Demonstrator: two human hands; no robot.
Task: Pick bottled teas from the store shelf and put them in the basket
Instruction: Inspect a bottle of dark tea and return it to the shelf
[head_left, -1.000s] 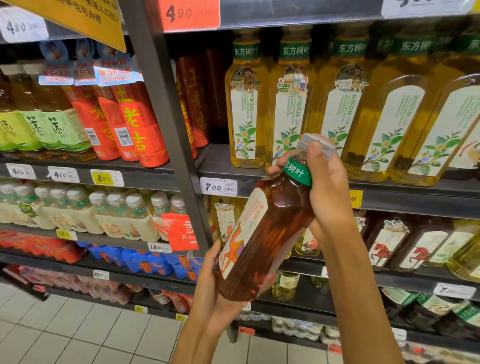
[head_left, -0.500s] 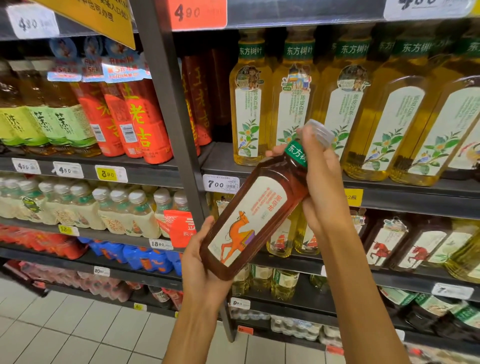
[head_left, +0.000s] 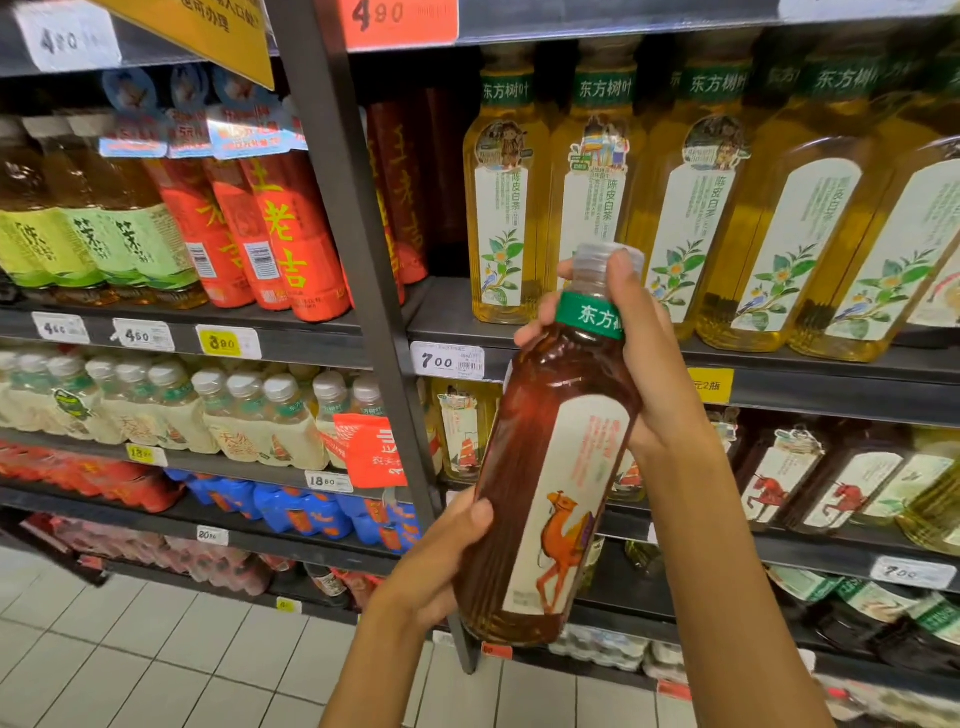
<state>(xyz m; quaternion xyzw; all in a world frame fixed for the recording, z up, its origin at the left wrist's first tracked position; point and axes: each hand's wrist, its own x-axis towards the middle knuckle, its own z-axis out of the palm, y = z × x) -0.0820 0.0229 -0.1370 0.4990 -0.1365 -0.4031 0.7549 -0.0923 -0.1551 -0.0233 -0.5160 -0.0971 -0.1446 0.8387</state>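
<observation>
Head view: brown tea bottle (head_left: 545, 467) full; left hand (head_left: 441, 566) fingers grip base, right hand (head_left: 649, 364) neck.

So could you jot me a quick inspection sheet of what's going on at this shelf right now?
Surface: dark metal shelves with price tags; tiled floor below.
Job's things: brown tea bottle with a camel label, held nearly upright in front of the shelves; yellow tea bottles stand on the shelf behind; no basket in view.
Clutter: red bottles, green-label bottles, shrink-wrapped packs.
Hands: left hand grips the bottle's lower part; right hand holds its neck, one finger against the cap.
Cables: nothing seen.
Surroundings: a yellow sign hangs top left.
</observation>
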